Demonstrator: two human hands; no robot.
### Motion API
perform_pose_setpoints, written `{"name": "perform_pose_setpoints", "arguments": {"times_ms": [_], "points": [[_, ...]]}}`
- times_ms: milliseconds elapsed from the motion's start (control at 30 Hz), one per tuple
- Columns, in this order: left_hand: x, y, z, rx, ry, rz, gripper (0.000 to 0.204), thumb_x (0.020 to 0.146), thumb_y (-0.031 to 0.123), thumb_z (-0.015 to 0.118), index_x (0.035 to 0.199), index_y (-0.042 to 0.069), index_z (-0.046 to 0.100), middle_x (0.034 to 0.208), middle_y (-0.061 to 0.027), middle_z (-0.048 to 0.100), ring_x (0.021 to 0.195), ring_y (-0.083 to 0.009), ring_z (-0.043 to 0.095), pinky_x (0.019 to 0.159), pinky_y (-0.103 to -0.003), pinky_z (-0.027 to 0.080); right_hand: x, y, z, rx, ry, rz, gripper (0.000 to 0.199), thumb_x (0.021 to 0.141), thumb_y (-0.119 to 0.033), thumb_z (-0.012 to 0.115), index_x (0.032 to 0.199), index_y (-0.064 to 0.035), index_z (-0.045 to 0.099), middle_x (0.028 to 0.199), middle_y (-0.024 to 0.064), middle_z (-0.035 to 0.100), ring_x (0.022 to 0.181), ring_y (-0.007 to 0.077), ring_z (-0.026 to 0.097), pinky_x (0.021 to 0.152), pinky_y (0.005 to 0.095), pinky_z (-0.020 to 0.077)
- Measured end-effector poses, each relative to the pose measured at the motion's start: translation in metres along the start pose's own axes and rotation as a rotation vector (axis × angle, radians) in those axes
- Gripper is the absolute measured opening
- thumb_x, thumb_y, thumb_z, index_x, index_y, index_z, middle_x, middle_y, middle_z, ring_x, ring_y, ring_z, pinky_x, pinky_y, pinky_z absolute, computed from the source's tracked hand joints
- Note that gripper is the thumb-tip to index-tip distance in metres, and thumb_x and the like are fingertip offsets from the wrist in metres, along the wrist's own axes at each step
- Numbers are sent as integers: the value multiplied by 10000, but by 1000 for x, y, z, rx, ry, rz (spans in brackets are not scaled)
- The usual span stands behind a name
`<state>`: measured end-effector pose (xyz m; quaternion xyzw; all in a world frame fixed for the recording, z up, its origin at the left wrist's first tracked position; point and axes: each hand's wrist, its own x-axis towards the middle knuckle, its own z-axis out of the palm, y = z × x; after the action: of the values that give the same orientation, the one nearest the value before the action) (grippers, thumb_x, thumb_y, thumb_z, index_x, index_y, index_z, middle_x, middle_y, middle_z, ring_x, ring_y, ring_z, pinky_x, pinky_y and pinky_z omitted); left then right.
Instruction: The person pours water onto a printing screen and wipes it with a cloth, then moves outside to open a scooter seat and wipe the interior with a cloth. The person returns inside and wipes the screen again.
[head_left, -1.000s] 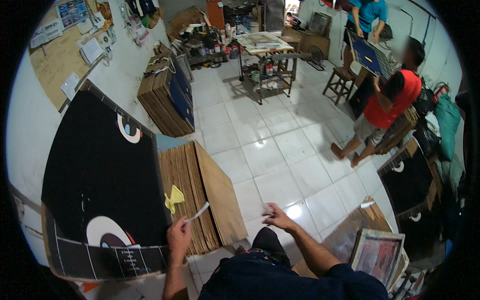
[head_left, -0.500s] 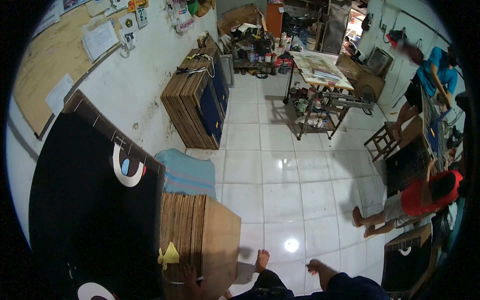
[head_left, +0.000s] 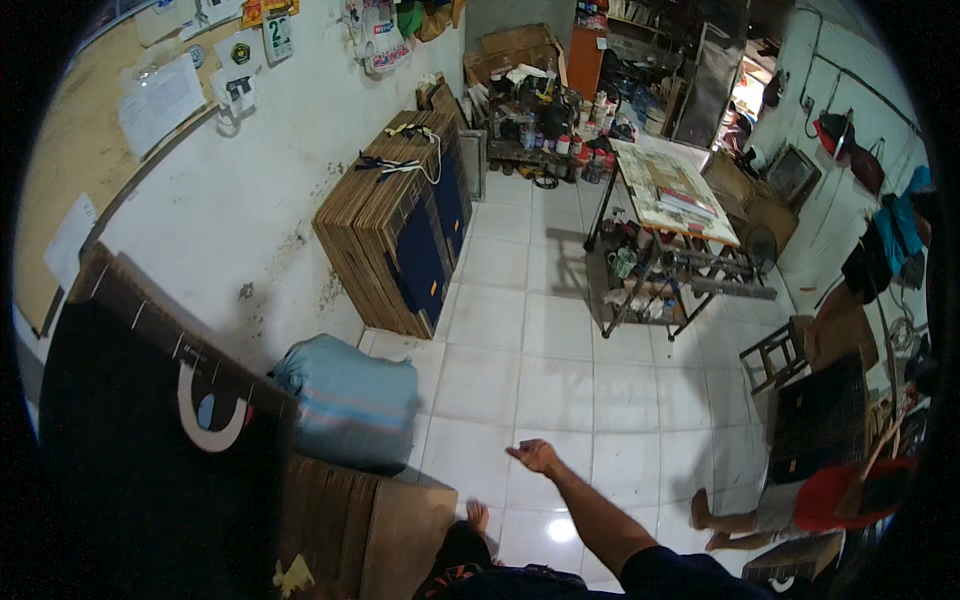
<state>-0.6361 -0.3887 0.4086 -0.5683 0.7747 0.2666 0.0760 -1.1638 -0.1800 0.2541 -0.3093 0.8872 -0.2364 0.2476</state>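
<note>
My right hand (head_left: 535,457) is stretched forward over the white tiled floor, holding nothing, with its fingers partly extended. My left hand is out of view. Beside me on the left stands a stack of brown boards (head_left: 325,525), with a yellow cloth (head_left: 293,577) knotted at its near end. A large black panel (head_left: 140,440) with a cartoon eye leans left of that stack. Just beyond the boards sits a stuffed blue-grey sack (head_left: 352,400). One of my bare feet (head_left: 478,516) shows at the lower edge.
Against the left wall stands another board stack (head_left: 375,215) with blue sheets. A wheeled table (head_left: 655,190) is ahead, and a wooden stool (head_left: 775,355) stands at right. Two people, one in a red shirt (head_left: 850,490), are along the right side. Bottles and cans crowd the back.
My right hand has reached forward and to the left. My left hand, which was at the near board stack, has left the picture. The view has shifted.
</note>
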Motion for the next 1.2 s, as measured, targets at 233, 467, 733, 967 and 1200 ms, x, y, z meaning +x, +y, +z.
{"name": "perform_pose_setpoints", "arguments": {"times_ms": [233, 467, 733, 967, 1200], "points": [[215, 282, -15, 70, -121, 177, 676, 860, 469, 646, 1354, 25, 521, 1381, -260, 499, 1274, -418, 473, 1064, -487, 374, 66, 105, -54, 431, -474, 500, 891, 813, -462, 748, 1500, -113, 301, 816, 106, 721, 732, 230, 721, 746, 356, 578], [415, 557, 9, -25, -278, 910, 579, 911, 442, 623, 1336, 56, 549, 1294, -195, 596, 1201, -382, 549, 1021, -445, 434, 31, 238, -176, 438, 142, 1106, 694, 812, -693, 540, 1078, -54, 491, 682, 102, 641, 505, 226, 593, 450, 335, 459], [581, 747, 47, 133, -468, 755, 642, 906, 489, 607, 1374, 61, 507, 1340, -193, 566, 1229, -379, 533, 1040, -442, 417, 177, 259, -222, 804, -85, 1387, 657, 733, -567, 622, 945, 53, 576, 683, 133, 606, 532, 260, 586, 445, 406, 480], [673, 859, 70, 81, -636, 631, 740, 869, 544, 634, 1383, 30, 495, 1307, -224, 582, 1183, -381, 578, 998, -456, 458, 509, 339, -369, 693, -339, 1130, 648, 664, -236, 842, 1132, 81, 525, 815, 168, 643, 639, 287, 659, 490, 428, 566], [850, 1028, 100, 78, -632, 615, 724, 877, 507, 651, 1394, 31, 480, 1255, -206, 613, 1110, -349, 619, 939, -454, 491, 879, 403, -565, 233, 221, 402, 374, 909, -392, 614, 1030, -39, 640, 737, 115, 627, 623, 236, 608, 558, 401, 496]]}}
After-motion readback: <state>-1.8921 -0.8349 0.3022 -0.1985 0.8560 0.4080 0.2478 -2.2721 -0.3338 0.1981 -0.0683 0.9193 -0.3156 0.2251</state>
